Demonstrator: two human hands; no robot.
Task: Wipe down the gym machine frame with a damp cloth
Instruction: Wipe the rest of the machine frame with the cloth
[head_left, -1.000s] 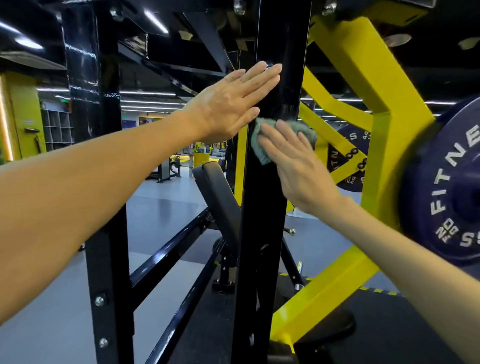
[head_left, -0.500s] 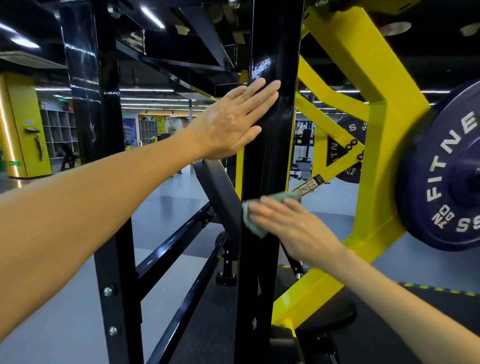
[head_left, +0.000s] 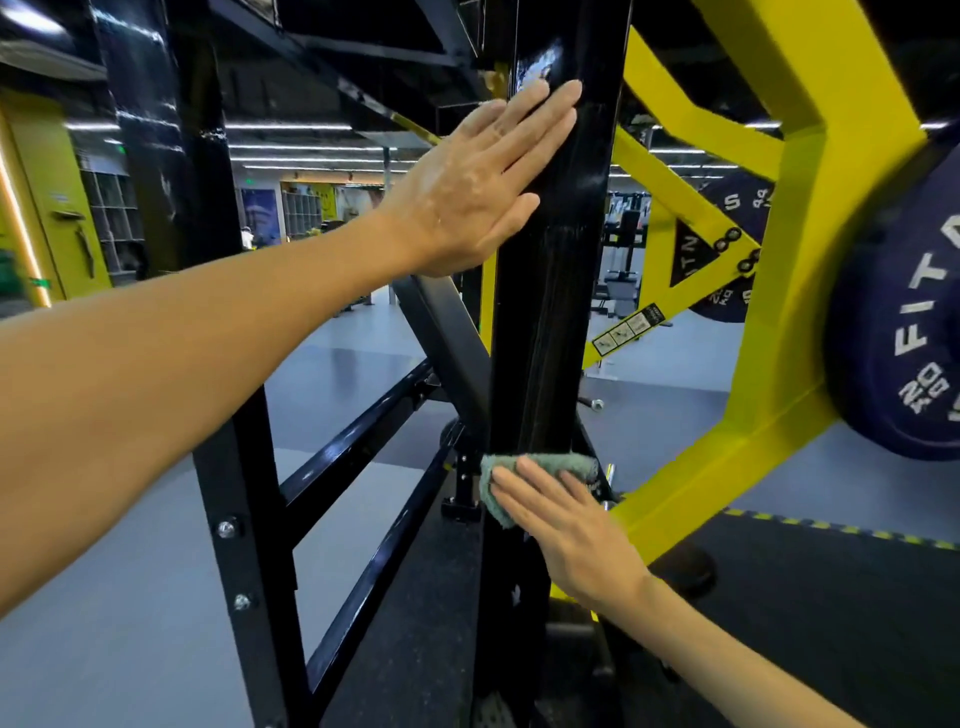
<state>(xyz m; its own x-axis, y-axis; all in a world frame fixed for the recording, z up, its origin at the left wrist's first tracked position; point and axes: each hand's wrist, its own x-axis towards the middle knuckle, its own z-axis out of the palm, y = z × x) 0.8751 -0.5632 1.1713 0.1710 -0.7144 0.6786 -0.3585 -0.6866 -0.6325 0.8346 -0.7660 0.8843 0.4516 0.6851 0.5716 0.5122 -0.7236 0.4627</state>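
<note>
A glossy black upright post (head_left: 550, 312) of the gym machine frame stands in the middle of the view. My left hand (head_left: 478, 182) rests flat on its upper part, fingers straight. Lower down, my right hand (head_left: 566, 525) presses a grey-green cloth (head_left: 519, 470) flat against the post with straight fingers. Part of the cloth is hidden under those fingers. Wet streaks shine on the post above the cloth.
A second black post (head_left: 234, 493) with crossbars stands at the left. Yellow frame arms (head_left: 810, 260) and a dark blue weight plate (head_left: 904, 332) fill the right side. A black padded bench (head_left: 447, 332) leans behind the middle post. Grey floor and a black mat lie below.
My right hand has slid the cloth down the post, from just under my left hand to well below it. My left hand has stayed on the upper post.
</note>
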